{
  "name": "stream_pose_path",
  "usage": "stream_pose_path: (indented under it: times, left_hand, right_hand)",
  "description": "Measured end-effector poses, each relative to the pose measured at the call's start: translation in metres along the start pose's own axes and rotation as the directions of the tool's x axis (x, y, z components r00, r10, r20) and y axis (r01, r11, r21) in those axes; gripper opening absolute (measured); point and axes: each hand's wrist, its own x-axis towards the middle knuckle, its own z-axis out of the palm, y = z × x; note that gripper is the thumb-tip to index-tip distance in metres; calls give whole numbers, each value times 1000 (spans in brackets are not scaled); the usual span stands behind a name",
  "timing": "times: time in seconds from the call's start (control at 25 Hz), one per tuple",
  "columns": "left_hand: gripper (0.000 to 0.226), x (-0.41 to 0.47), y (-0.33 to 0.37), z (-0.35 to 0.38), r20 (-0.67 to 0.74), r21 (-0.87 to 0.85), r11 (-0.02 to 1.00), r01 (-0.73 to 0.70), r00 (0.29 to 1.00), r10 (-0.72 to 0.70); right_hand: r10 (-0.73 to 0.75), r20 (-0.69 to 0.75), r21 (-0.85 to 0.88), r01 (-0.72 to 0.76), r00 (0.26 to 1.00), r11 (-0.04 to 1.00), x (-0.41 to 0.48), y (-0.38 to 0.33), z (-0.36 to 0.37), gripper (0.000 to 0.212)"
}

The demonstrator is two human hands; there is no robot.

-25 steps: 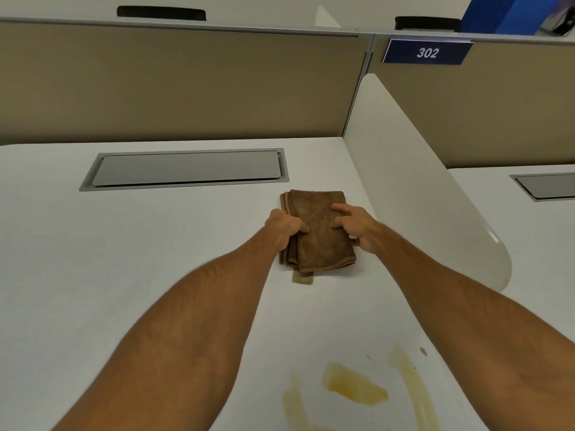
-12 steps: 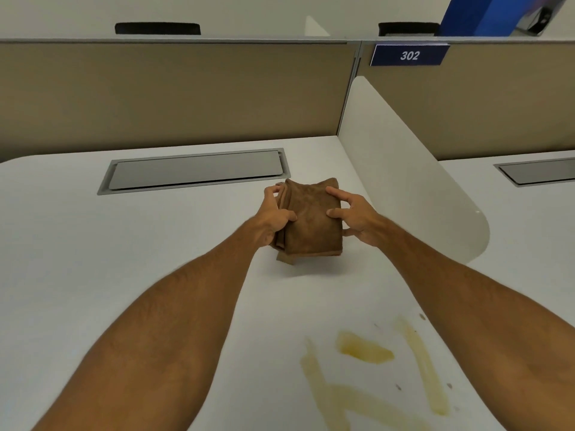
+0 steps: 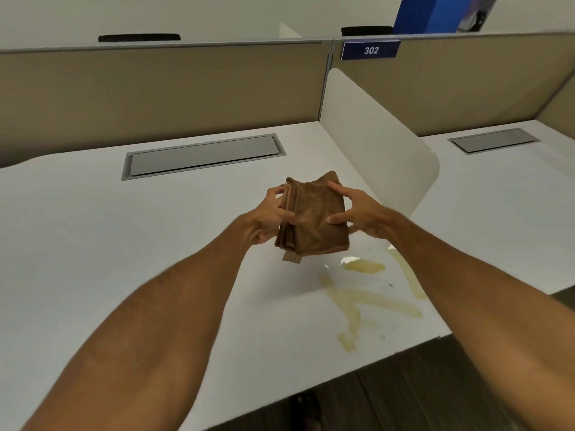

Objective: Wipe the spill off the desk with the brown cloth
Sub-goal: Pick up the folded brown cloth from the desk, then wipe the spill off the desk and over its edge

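Observation:
The folded brown cloth (image 3: 314, 219) hangs in the air above the white desk (image 3: 93, 244), held between both hands. My left hand (image 3: 270, 216) grips its left folded edge. My right hand (image 3: 361, 213) pinches its right side with thumb and fingers. A small tag dangles from the cloth's lower edge. The yellowish spill (image 3: 370, 293) lies in streaks on the desk just below and to the right of the cloth, reaching toward the front edge.
A grey cable flap (image 3: 202, 155) is set into the desk behind the cloth. A white curved divider (image 3: 373, 144) stands to the right, with a neighbouring desk beyond it. Tan partition walls close the back. The desk's front edge runs near the spill.
Both hands have lifted the cloth off the desk and brought it nearer to me, toward the spill. The view has tilted down, showing more of the spill and the front edge.

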Motion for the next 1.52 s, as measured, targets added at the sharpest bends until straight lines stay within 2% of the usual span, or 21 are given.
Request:
stream_pose_path:
  times: [0.16,0.28,0.4,0.52,0.6,0.64,0.68,0.76,0.84,0.96,1.04,1.12,1.2,1.32,1.52]
  left_hand:
    - [82,-39,-27,5,118,-36,999,33,993,-28]
    - [77,-50,-56,13,140,-12,999,40,989,-38]
    - [71,-50,-80,27,66,-7,1000,-24,998,25]
    - [56,-47,-93,41,-72,-22,992,-126,990,124]
    - [42,-46,-100,39,-184,184,964,-192,957,226]
    - [36,-44,-105,33,-221,365,905,-218,924,312]
    - [34,-42,-110,26,-229,557,802,-217,888,400]
    - [39,-39,-120,7,-196,830,549,-100,869,454]
    - [53,-41,-131,-11,-185,931,363,40,908,375]
    - [63,-50,-148,-29,-181,969,220,116,937,300]
    - [67,-54,-158,-39,-174,979,155,131,935,309]
    - [66,-55,-165,-47,-168,982,133,132,937,307]
    - [63,-53,-172,-50,-163,983,131,127,936,313]
    - [70,-52,-175,-47,-176,981,135,136,919,353]
    - [73,-53,-176,-46,-187,979,149,140,904,384]
  right_hand:
    - [84,64,-28,-83,994,996,-48,14,5,90]
    - [122,92,-31,-120,988,992,-70,33,12,90]
    - [66,68,-72,-61,996,996,-77,52,20,86]
    - [-14,-75,-112,5,997,994,-71,67,27,83]
    - [-27,-216,-192,-16,976,981,-66,78,30,76]
    - [-61,-286,-304,-30,956,952,-63,85,32,69]
    - [-107,-331,-420,-45,938,906,-59,91,34,61]
    - [-158,-368,-544,-75,916,836,-52,92,44,48]
    - [-202,-345,-632,-68,917,772,-47,89,57,49]
    - [-247,-303,-737,-62,921,673,-34,89,77,69]
    - [-162,-281,-734,-103,946,672,-24,87,86,79]
    - [-30,-261,-697,-167,965,697,-14,84,99,80]
    - [10,-259,-735,-204,966,646,-10,86,118,80]
    - [-101,-264,-814,-166,959,557,-18,98,141,79]
    - [-219,-246,-863,-111,944,493,-51,119,145,75]
